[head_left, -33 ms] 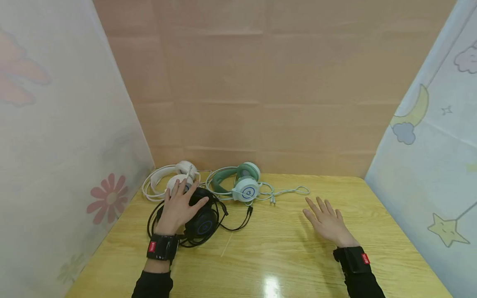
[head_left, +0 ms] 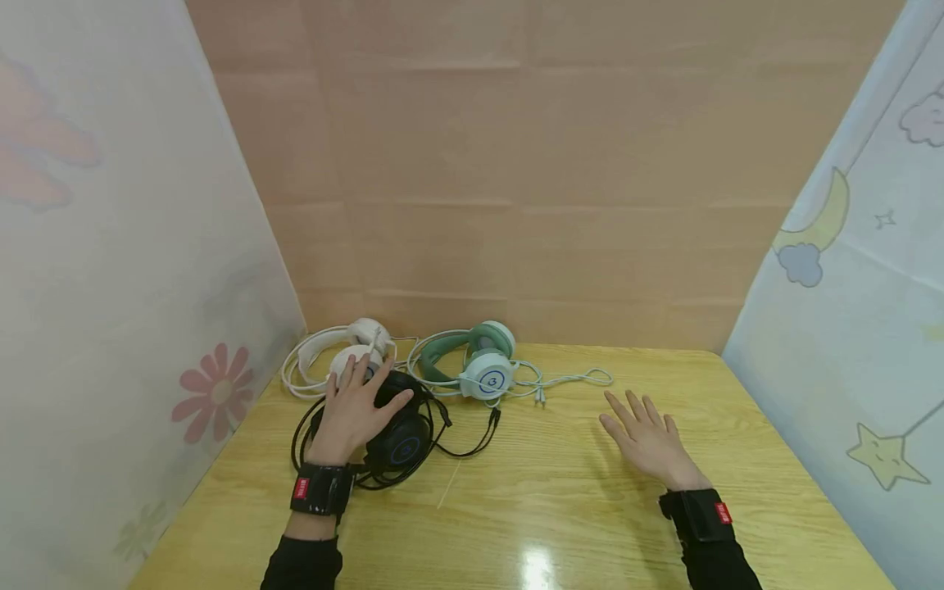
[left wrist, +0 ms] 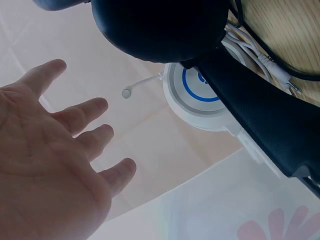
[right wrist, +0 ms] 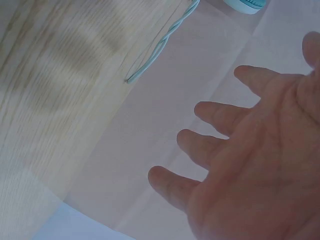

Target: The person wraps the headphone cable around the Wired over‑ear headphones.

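Observation:
In the head view my left hand [head_left: 352, 419] is spread above a pair of black headphones [head_left: 401, 438], hiding part of them. The left wrist view has its palm [left wrist: 45, 165] apart from the black headband [left wrist: 260, 110], with nothing in the fingers. Behind lie white headphones [head_left: 354, 360], whose earcup [left wrist: 200, 97] bears a blue ring and a small boom microphone [left wrist: 127, 92]. My right hand [head_left: 649, 441] hovers over the right side of the table with spread fingers, holding nothing. Green-and-white headphones [head_left: 490, 373] lie at the back, left of that hand.
A pale cable [head_left: 583, 377] runs right from the green-and-white headphones along the wooden table [head_left: 560, 492]. The black cable [head_left: 479, 447] loops near the middle. Brown paper [head_left: 516, 180] covers the back wall; patterned cloths flank both sides.

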Available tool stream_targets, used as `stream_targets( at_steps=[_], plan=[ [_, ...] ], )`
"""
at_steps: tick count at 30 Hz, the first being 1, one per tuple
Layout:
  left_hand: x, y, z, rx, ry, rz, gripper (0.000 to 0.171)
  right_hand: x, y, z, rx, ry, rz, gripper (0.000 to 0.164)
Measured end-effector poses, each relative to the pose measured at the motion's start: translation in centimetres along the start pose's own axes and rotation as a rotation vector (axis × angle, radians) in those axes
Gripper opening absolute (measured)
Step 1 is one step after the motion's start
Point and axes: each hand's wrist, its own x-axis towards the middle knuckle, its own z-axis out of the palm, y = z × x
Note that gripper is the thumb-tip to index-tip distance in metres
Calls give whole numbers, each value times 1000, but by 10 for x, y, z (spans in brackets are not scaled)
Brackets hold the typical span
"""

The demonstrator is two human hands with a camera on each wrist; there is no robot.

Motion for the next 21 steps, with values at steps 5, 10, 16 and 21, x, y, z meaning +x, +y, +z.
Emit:
stream_targets(
  at_steps=[5, 10, 16, 21],
  plan=[
    [1, -1, 0, 4, 4, 0, 80, 1, -1, 0, -4, 1, -1, 67],
    [-2, -3, -3, -21, 7, -10, 75, 0, -1, 0, -3, -1, -2, 66],
    [-2, -5, -7, -54, -3, -15, 68, 1, -2, 3, 9, -18, -9, 65],
    [-4, -10, -10, -50, 34, 5, 64, 4, -3, 9, -18, -25, -29, 65]
  ],
)
